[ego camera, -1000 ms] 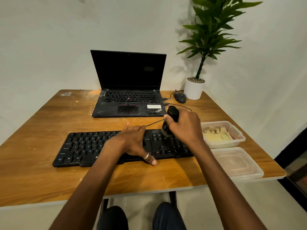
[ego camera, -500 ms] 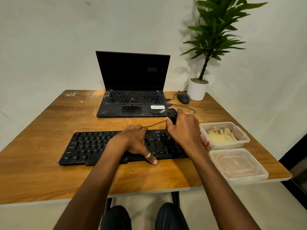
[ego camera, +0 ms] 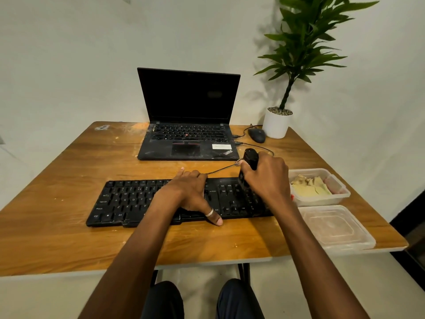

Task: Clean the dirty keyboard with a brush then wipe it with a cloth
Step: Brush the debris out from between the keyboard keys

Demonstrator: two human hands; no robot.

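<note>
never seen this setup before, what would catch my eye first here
The right hand grips a black brush at the right end of the flat black keyboard, while the left hand rests on its middle. Behind sits an open black laptop, with a leafy green potted plant far right on the wooden table.

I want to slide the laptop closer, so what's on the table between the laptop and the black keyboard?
In the head view, mostly bare table; only a thin cable crosses it near the right hand, which grips the brush.
</note>
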